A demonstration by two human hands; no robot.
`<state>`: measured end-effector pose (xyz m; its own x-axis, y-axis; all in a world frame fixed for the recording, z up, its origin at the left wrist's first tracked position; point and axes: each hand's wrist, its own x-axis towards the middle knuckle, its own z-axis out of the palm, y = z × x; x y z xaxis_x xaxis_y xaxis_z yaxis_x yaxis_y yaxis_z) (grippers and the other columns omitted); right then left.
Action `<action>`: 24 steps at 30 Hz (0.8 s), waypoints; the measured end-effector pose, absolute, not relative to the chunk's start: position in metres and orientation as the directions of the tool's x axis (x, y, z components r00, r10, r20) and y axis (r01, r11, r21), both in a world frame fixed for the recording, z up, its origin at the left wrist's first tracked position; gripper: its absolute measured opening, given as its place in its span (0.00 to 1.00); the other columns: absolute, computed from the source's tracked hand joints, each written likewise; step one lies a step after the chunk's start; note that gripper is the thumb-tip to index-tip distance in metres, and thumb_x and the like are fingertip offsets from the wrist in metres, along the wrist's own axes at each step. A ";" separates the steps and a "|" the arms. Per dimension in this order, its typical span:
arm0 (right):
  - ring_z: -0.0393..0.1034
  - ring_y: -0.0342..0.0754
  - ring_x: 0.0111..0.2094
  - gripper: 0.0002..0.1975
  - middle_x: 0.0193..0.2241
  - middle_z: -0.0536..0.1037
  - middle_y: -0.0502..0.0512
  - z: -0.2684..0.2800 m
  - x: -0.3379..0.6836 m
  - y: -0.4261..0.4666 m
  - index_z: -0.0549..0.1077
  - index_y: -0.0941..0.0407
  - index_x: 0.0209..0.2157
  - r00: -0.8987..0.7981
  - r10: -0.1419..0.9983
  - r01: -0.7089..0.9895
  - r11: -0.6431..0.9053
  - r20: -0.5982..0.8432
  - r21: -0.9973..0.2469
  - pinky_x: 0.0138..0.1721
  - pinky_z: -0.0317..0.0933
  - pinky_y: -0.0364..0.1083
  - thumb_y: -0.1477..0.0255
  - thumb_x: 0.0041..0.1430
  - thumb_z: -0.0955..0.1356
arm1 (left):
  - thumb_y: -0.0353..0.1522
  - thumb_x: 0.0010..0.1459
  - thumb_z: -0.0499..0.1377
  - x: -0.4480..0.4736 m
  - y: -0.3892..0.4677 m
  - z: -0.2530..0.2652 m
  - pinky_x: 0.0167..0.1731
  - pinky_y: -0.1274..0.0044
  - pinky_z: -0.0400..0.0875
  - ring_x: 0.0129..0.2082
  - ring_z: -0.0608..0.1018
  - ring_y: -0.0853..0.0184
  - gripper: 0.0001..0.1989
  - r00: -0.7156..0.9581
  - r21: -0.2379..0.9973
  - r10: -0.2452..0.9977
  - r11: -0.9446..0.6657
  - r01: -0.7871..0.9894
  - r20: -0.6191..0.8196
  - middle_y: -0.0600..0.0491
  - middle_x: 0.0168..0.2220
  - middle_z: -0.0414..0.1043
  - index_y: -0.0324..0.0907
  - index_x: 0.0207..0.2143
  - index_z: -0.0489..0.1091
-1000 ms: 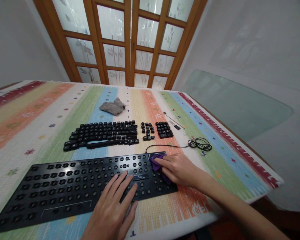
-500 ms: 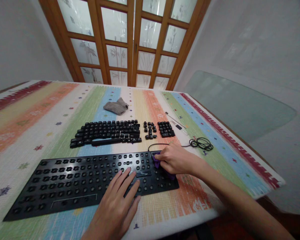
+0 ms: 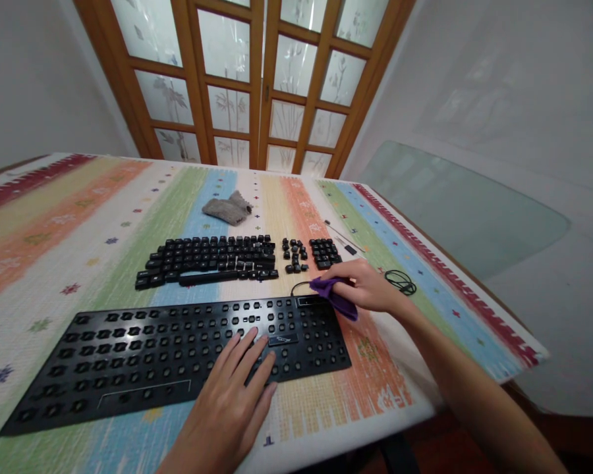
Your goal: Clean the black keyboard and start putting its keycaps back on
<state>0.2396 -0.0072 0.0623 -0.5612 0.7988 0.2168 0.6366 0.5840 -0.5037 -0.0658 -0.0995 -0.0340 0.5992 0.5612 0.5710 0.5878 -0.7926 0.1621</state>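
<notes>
A black keyboard (image 3: 178, 355) with its keycaps off lies along the near side of the table, its bare switches showing. My left hand (image 3: 237, 388) rests flat on its middle, fingers spread and holding nothing. Just beyond the keyboard's upper right corner, my right hand (image 3: 363, 284) pinches a purple cloth (image 3: 343, 304), which hangs over the corner and the tablecloth. Behind the keyboard, the removed black keycaps (image 3: 212, 257) are laid out in rows, with smaller groups of keycaps (image 3: 326, 253) to the right.
A grey cloth (image 3: 227, 209) lies crumpled behind the keycaps. On the right are a thin brush-like tool (image 3: 343, 236), a small dark piece (image 3: 350, 250) and a coiled black cable (image 3: 400, 282). The striped tablecloth (image 3: 44, 263) covers the table; wood-framed glass doors (image 3: 261, 85) stand beyond.
My right hand has lifted the purple cloth off the keyboard's right part and moved up and right, past its corner. My left hand stays on the keyboard.
</notes>
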 end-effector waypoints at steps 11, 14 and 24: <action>0.68 0.46 0.29 0.17 0.30 0.78 0.58 0.034 0.219 -0.056 0.77 0.60 0.47 -0.715 0.689 0.678 0.725 0.118 -0.118 0.31 0.59 0.46 0.76 0.65 0.59 | 0.29 0.67 0.51 -0.063 -0.099 -0.030 0.58 0.58 0.69 0.62 0.68 0.54 0.15 0.588 0.140 0.547 -0.792 0.595 0.596 0.43 0.57 0.70 0.38 0.52 0.72; 0.66 0.46 0.27 0.14 0.30 0.77 0.58 0.033 0.215 -0.056 0.77 0.60 0.43 -0.714 0.698 0.697 0.716 0.051 -0.037 0.29 0.53 0.46 0.76 0.66 0.60 | 0.29 0.67 0.52 -0.064 -0.099 -0.030 0.57 0.57 0.70 0.62 0.68 0.53 0.15 0.609 0.124 0.540 -0.798 0.590 0.581 0.43 0.57 0.70 0.38 0.53 0.72; 0.63 0.44 0.26 0.11 0.28 0.75 0.56 0.042 0.210 -0.043 0.76 0.58 0.33 -0.746 0.665 0.666 0.743 -0.039 -0.067 0.28 0.51 0.46 0.76 0.63 0.62 | 0.28 0.66 0.53 -0.065 -0.098 -0.031 0.59 0.58 0.69 0.62 0.68 0.54 0.16 0.595 0.163 0.553 -0.798 0.581 0.583 0.44 0.58 0.70 0.38 0.53 0.71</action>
